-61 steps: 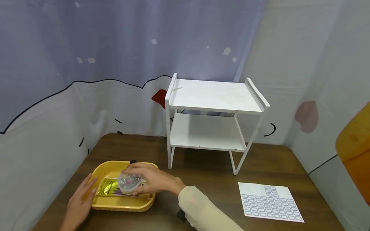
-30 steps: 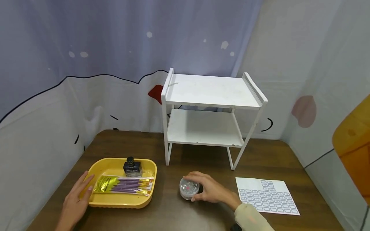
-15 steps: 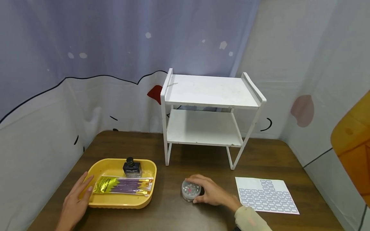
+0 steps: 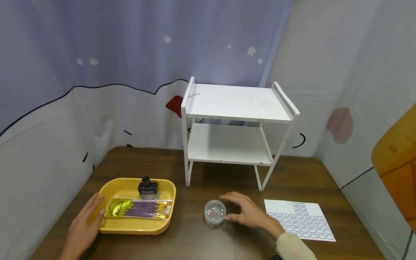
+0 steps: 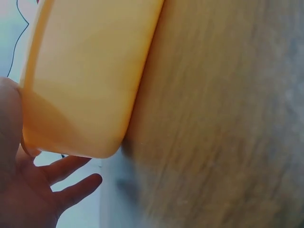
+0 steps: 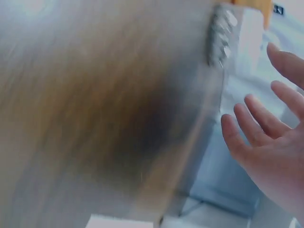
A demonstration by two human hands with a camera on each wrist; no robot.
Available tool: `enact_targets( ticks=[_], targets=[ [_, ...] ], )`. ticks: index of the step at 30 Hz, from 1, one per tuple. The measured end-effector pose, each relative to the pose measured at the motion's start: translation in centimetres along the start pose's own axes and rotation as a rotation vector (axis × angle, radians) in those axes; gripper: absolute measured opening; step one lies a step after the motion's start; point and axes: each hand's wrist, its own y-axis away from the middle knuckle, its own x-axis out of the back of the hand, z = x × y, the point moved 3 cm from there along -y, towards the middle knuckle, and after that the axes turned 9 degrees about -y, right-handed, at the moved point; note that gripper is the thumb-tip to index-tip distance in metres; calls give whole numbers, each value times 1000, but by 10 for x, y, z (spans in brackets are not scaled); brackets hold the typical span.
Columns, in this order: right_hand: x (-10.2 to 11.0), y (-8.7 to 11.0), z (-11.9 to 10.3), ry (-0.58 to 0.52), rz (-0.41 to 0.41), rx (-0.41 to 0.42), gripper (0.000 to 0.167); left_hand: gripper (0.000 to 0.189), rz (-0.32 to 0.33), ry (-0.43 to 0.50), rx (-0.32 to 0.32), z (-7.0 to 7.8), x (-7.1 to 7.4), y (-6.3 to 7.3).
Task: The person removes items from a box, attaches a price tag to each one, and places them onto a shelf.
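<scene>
A round clear tub with glittery silver contents and a pink spot on top stands on the table in front of the shelf. My right hand is just to the right of it, thumb and fingers spread apart with nothing between them. In the right wrist view the tub sits beyond the stretched fingers. My left hand rests against the left end of a yellow tray, its fingers loosely extended. Inside that tray lie a pack of purple-handled brushes and a black-capped glass bottle.
Behind the tub stands a white two-tier shelf. A white sheet printed with small boxes lies at the right of the wooden table. A patterned curtain hangs round the back and sides.
My right hand has lifted the tub out of the tray, carried it right and set it on the table. Its fingers have now let go and drawn back. The left hand stays at the tray.
</scene>
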Motion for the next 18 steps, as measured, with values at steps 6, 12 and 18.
enact_targets(
  ticks=[6,12,18],
  targets=[
    [38,26,11,46,70,-109,49,55,-10,-50,5,2,6,-3],
    [71,57,26,70,134,-171,46,58,63,-56,16,6,15,-4],
    [95,89,46,129,215,-268,50,56,191,-33,-52,34,24,-7]
  ],
)
